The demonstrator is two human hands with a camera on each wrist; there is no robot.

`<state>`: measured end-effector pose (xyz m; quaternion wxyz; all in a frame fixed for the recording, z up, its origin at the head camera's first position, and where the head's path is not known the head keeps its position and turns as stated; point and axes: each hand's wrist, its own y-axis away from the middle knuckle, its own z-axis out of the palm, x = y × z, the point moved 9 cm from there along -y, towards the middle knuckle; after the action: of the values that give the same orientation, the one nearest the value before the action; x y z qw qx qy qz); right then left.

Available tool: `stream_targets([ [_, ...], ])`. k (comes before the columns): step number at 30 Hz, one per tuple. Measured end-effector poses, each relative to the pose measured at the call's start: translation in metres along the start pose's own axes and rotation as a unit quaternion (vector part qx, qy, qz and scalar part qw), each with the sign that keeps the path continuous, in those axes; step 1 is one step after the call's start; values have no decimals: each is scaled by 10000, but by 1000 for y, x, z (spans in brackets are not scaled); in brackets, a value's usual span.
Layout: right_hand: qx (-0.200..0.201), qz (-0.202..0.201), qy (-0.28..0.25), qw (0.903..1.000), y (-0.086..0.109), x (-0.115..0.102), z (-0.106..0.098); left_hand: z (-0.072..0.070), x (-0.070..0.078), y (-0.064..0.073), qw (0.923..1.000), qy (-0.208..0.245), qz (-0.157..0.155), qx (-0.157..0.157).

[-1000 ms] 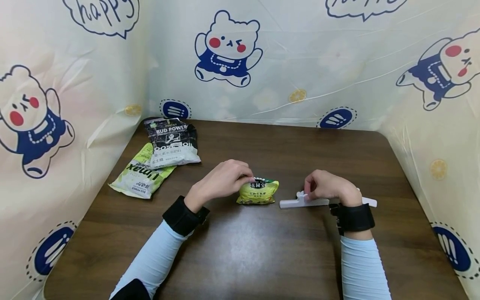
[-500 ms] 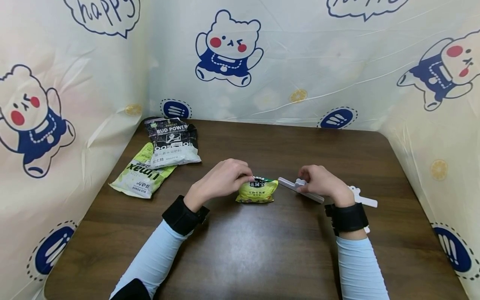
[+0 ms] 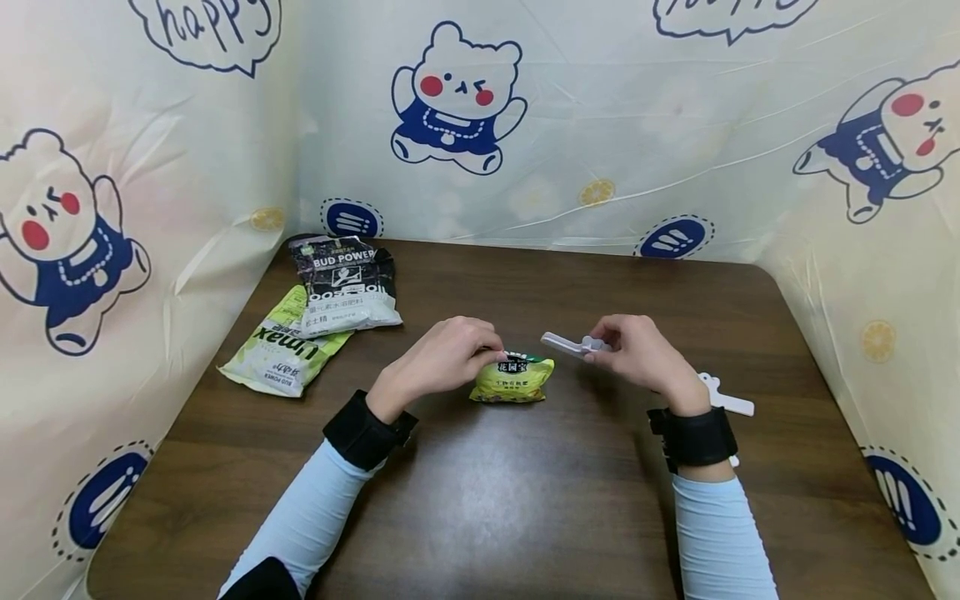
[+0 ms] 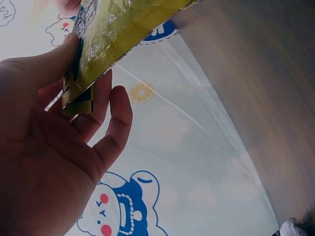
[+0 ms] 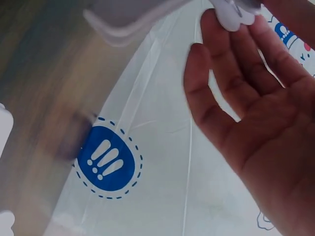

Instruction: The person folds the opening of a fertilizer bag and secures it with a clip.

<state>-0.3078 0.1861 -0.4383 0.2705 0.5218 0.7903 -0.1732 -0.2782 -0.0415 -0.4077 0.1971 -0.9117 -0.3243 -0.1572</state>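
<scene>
My left hand (image 3: 450, 354) pinches the top left corner of a small yellow-green fertilizer bag (image 3: 513, 383), which stands on the table with its printed front facing me. In the left wrist view, thumb and fingers hold the folded top edge of the bag (image 4: 123, 37), and its clear plastic shines. To the right, my right hand (image 3: 641, 358) pinches a long white bag clip (image 3: 564, 343) by its handle, just off the table. The clip's left end points at the bag, a short gap away. Whether the clip's bars are apart, I cannot tell.
Another white clip (image 3: 731, 404) lies beyond my right wrist, and a white tip (image 3: 734, 460) shows beside the wristband. At the back left, a black-and-silver bag (image 3: 345, 287) overlaps a green-and-white bag (image 3: 288, 354). A printed curtain (image 3: 585, 108) surrounds the brown table (image 3: 480, 517).
My right hand has lifted the clip from the table, turned it, and moved it away from me and slightly left. The left hand keeps its hold on the bag, nearly still.
</scene>
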Motion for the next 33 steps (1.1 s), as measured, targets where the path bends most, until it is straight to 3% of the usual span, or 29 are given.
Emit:
stream_targets([
  [13, 617, -651, -348, 9954, 7, -22, -16, 0, 0, -1, 10000, -10, 4, 10],
  [22, 1109, -1094, -644, 9857, 15, -35, -26, -1, 1, -1, 10000, -1, 22, 2],
  [33, 722, -1429, -865, 9833, 17, -57, -18, 1, 1, 0, 10000, -33, 11, -15],
])
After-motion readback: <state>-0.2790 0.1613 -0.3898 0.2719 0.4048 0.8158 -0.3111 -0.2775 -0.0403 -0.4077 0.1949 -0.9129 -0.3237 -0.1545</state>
